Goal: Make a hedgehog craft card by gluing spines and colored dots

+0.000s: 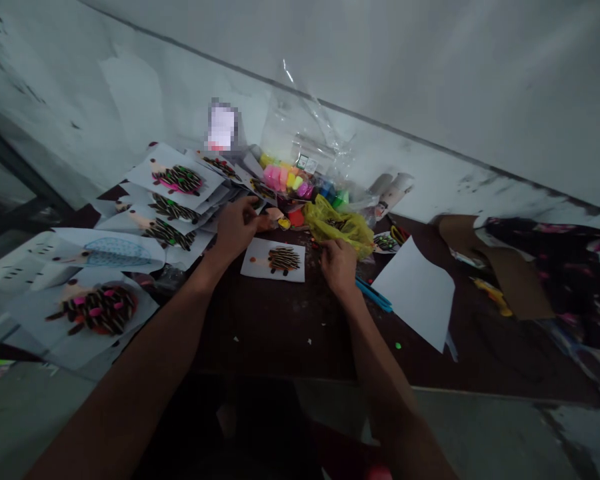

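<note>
"One hedgehog card (283, 259), lying where?"

"Flat on the tabletop (280, 327), back from the near edge, between left hand (235, 223) and right hand (338, 261)."

"Left hand, holding what?"

"Bent at the fingers, just beside the pile of cards (177, 180) toward the left edge. Impossible to tell if gripping anything."

"And right hand?"

"Curled at the near side of the yellow bag (347, 233). Grasping or loose, impossible to tell."

"Farther out?"

"Toward the back edge, a clear bag (295, 123) with colourful lumps (280, 177); toward the right, a white sheet (420, 293)."
</note>
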Demonstrator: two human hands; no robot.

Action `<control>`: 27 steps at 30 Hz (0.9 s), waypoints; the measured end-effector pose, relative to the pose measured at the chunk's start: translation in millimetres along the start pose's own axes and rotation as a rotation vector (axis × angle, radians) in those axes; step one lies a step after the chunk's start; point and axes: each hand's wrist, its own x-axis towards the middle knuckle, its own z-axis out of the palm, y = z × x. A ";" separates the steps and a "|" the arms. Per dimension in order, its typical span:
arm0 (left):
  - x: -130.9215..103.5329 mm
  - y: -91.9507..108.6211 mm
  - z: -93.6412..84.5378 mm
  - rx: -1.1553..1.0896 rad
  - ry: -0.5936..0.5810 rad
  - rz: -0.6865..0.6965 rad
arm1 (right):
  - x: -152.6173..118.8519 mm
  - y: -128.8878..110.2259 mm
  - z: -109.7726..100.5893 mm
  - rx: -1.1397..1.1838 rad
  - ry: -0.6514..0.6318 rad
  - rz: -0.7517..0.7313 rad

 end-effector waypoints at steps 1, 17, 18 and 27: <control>-0.2 1.1 -0.6 -0.006 -0.016 -0.008 | 0.0 0.0 0.1 0.001 0.004 -0.004; -3.4 6.1 0.4 -0.037 -0.088 0.002 | -1.1 -2.5 1.3 0.031 -0.011 -0.029; -3.8 6.6 -0.4 -0.020 -0.103 -0.008 | -1.1 -2.7 1.2 0.031 -0.011 -0.031; -5.1 7.4 0.0 0.032 -0.083 -0.030 | -1.1 -2.8 1.0 0.033 -0.025 -0.032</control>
